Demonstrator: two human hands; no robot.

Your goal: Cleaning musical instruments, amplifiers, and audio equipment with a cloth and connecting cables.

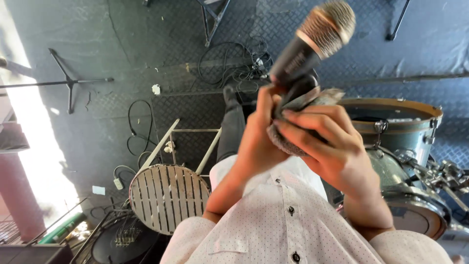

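I hold a black microphone [312, 44] with a silver mesh head, tilted up to the right in front of my chest. My left hand [256, 139] grips its lower handle from the left. My right hand [330, 146] presses a grey cloth [320, 99] around the handle from the right, fingers curled over the cloth. The lower end of the microphone is hidden between hands and cloth. My white dotted shirt [273, 230] fills the bottom of the view.
Teal drums [405, 132] with chrome hardware stand at the right. A round white slatted stool [166, 195] sits at lower left. Black cables [234, 63] lie on the dark tread-plate floor, and a microphone stand base [68, 83] is at the left.
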